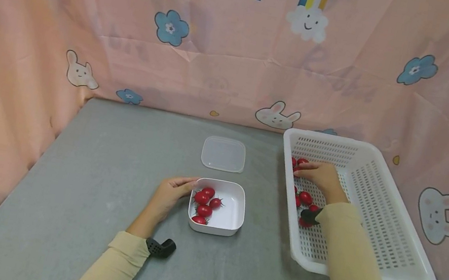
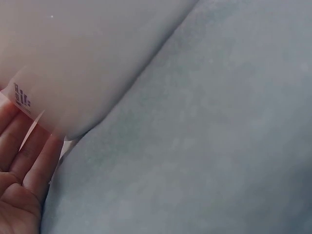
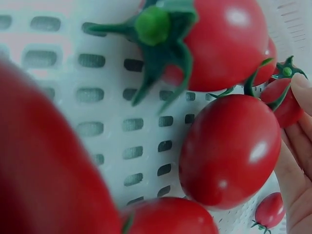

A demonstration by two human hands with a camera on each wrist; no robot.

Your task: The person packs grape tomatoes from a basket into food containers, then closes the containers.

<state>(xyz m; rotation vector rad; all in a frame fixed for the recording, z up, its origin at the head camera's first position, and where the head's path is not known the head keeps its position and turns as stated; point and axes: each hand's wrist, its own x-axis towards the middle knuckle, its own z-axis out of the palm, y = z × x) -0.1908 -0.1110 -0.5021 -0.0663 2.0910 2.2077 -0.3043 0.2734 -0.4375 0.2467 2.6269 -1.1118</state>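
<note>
- Right hand (image 1: 326,178): thumb and fingers pinch a small, glossy red, oval tomato with green leafy stem (image 3: 282,102), by the left wall of the large white slotted plastic basket (image 1: 376,202).
- Left hand (image 1: 166,200): fingers out fairly straight, against the left rear corner of the small white rounded-square plastic box (image 1: 230,213). Thumb's exact placing: cannot tell.
- Handling, my judgement: light pinch round the fruit's middle; lift straight up so the stem doesn't snag in slots or drag neighbours. The smooth skin could slip if squeezed near a tip. Left hand best kept as a soft brace.
- Other red tomatoes (image 1: 306,198) lie along the basket's left side; five stemmed red tomatoes (image 1: 204,210) sit on the box's left half.
- Textures: taut, shiny skins; spiky stems; smooth box wall; basket floor pierced by oblong slots.
- Thin translucent rounded-square lid (image 1: 224,155) flat on the mottled grey tabletop (image 1: 107,189), behind the box.
</note>
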